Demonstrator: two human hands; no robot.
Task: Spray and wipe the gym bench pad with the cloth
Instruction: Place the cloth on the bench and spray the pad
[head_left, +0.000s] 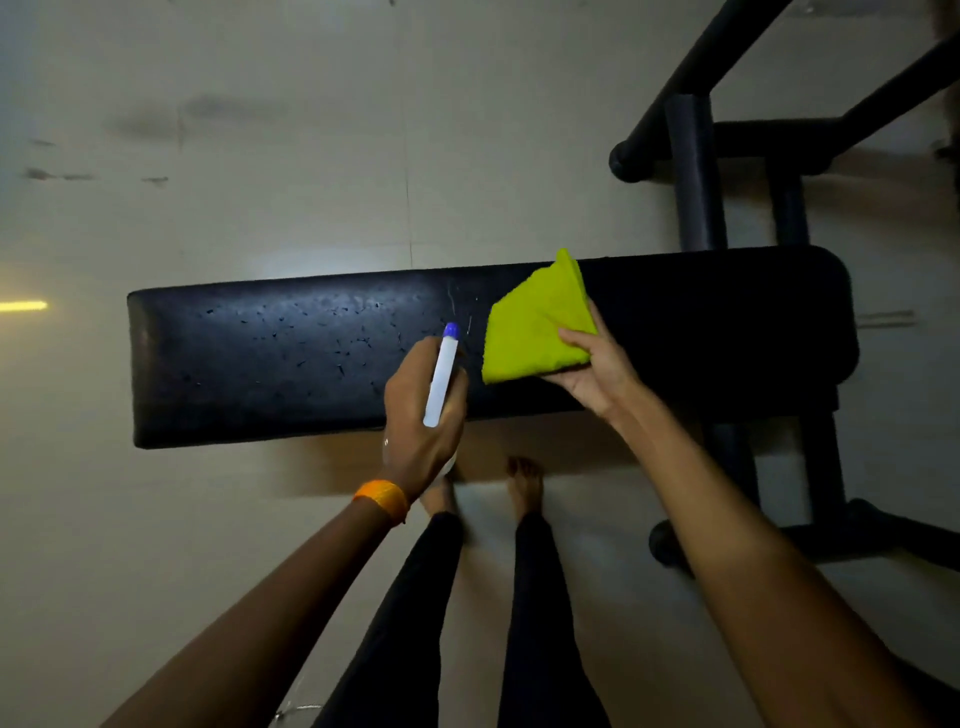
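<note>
A long black bench pad (270, 353) lies crosswise in front of me, its left half speckled with small scuffs and faint streaks. My left hand (415, 415) grips a white spray bottle (441, 379) with a blue nozzle pointing at the pad's middle, over the pad's near edge. My right hand (597, 369) holds a folded yellow-green cloth (535, 322) just above the pad, to the right of the nozzle. An orange band is around my left wrist.
The bench's black steel frame (696, 171) and legs stand beyond and to the right of the pad, with a foot bar (883, 535) on the near right. My bare feet (524, 483) stand on pale floor close to the pad's near edge.
</note>
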